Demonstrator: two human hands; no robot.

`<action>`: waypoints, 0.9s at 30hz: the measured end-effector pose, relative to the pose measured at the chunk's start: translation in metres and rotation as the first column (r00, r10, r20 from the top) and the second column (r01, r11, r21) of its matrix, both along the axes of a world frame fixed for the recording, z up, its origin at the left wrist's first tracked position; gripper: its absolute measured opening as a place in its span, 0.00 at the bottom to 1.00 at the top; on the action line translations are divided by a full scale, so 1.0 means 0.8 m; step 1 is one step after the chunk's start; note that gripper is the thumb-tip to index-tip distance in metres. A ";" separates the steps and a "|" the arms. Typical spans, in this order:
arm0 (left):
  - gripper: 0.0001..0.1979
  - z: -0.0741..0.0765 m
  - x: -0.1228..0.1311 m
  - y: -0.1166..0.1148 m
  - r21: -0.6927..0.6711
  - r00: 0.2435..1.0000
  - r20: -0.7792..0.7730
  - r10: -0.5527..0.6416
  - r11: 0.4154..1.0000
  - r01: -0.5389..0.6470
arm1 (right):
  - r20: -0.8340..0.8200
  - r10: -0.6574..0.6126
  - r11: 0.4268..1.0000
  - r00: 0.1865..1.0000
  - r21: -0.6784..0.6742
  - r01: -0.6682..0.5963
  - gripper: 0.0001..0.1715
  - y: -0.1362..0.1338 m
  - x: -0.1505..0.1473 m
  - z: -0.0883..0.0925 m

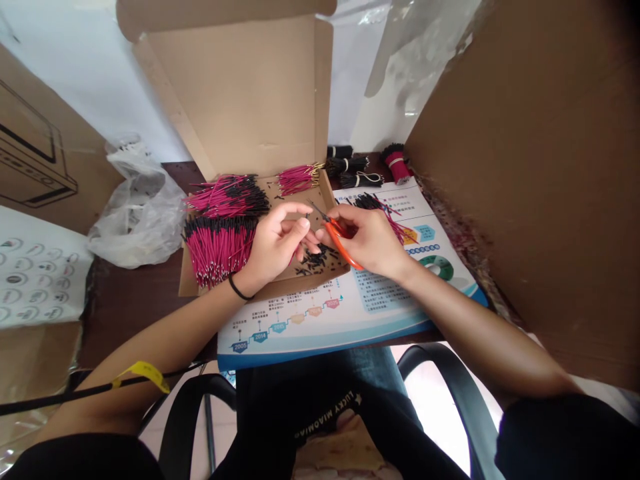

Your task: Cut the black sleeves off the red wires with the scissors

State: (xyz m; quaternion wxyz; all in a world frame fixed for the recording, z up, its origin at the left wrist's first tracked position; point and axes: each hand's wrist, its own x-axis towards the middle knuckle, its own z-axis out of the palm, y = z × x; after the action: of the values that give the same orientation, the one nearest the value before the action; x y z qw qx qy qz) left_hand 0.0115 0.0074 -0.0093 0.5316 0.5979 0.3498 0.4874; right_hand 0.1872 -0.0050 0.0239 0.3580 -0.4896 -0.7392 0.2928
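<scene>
Holding orange-handled scissors [342, 249] in the right grip [374, 239] over the cardboard box's [290, 285] right side; perhaps pinching a tiny dark piece [307, 215] in the left grip [277, 240]. Could nick fingertips [301, 225] if slipping, or scatter black offcuts [320, 258] if nudging the box.

Orange-handled scissors [342, 245], apparently, in right fingers [349, 214]

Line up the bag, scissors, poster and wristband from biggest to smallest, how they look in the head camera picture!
1. Poster, even partly covered
2. Bag
3. Scissors, partly hidden
4. Wristband
</scene>
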 end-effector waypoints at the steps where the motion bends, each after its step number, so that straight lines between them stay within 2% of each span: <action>1: 0.13 0.000 0.000 0.000 0.003 1.000 -0.004 0.001 1.000 -0.001 | -0.005 0.002 1.000 1.000 -0.004 -0.002 0.22 0.000 0.000 0.000; 14: 0.15 -0.003 0.000 0.002 -0.027 1.000 -0.001 0.013 1.000 -0.013 | 0.012 0.002 1.000 1.000 -0.016 -0.002 0.24 0.000 0.000 0.001; 20: 0.15 0.003 -0.002 -0.001 0.045 0.993 -0.096 0.071 0.997 -0.067 | 0.015 0.012 1.000 1.000 -0.010 -0.012 0.22 0.001 0.001 0.001; 27: 0.12 -0.001 -0.003 0.002 0.092 0.995 -0.089 0.054 0.995 -0.046 | 0.011 0.032 0.999 0.999 0.003 -0.032 0.22 0.001 0.001 0.001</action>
State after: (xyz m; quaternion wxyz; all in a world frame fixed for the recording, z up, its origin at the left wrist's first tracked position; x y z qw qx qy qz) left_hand 0.0092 0.0088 -0.0100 0.4752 0.6339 0.3662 0.4881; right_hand 0.1883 -0.0043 0.0245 0.3498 -0.4787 -0.7494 0.2948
